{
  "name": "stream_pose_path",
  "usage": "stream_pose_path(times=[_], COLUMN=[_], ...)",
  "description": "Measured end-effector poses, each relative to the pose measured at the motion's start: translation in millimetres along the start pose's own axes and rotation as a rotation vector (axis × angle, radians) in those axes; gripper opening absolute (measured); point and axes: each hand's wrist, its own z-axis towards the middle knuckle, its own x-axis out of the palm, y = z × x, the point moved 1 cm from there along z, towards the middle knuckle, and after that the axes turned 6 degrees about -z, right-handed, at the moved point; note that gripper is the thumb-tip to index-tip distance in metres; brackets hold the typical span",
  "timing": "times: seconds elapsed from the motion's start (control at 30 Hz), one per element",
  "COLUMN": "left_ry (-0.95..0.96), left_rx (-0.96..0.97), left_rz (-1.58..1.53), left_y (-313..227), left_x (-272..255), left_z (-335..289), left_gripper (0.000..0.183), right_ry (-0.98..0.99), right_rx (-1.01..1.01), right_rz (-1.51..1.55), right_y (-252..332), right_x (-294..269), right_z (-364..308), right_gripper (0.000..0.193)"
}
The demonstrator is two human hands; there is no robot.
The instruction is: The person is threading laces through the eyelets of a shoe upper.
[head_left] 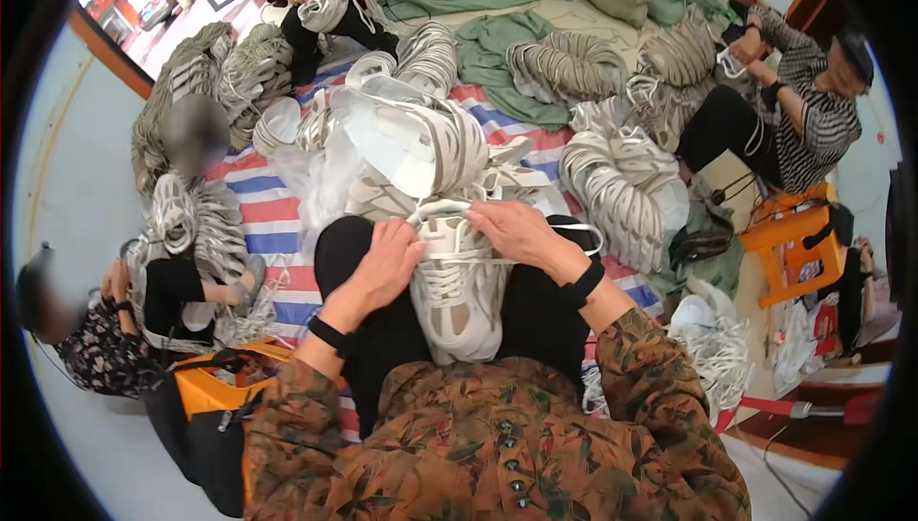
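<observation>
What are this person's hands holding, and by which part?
A beige-and-white sneaker, held at either side of its ankle opening by the left hand and right hand. Any white lace grip is unclear.

Piled shoes [459, 153] block the hands [390, 258] ahead; leftward is freer.

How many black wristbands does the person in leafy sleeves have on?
2. One black wristband is on the wrist of the left hand, another on that of the right hand; both hands touch the white sneaker. The sleeves could hide more.
</observation>
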Motion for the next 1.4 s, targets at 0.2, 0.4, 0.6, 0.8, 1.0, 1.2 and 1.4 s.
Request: stream_pose_path(times=[0.2,0.4,0.6,0.8,1.0,1.2,1.4], left_ry=[0.106,0.025,-0.300,-0.528,-0.321,-0.606,-0.990], left_rx=[-0.057,-0.054,0.346,0.182,-0.163,0.027,-0.304], left_rz=[0.069,0.183,0.389,0.023,-0.980,-1.683,-0.057], left_y=[-32.5,-54.6,-52.7,-40.3,-27.6,13.4,108.0], left_x=[2.4,8.9,30.7,39.8,-0.4,-86.6,-139.4], left_z=[0.8,1.2,4.8,12.0,-12.1,-34.0,-107.0], left_gripper=[0.047,0.038,0.012,0.012,0.007,0.011,0.014], right_ry=[0.184,0.108,-0.136,-0.122,-0.004,-0.143,-0.256], right_rx=[0.004,0.049,0.026,0.055,0.360,0.444,0.430], right_rz=[-0.117,0.007,0.020,-0.012,0.383,0.730,0.746], right_y=[0.4,-1.5,-13.4,14.7,21.3,-6.9,-10.2], right_x=[-24.4,-18.5,7.1,4.6,7.9,-11.6,-15.2], right_z=[0.1,-16.8,-23.9,-22.4,-25.4,-48.0,-66.6], right_gripper=[0.037,0.041,0.036,0.032,0.031,0.028,0.028])
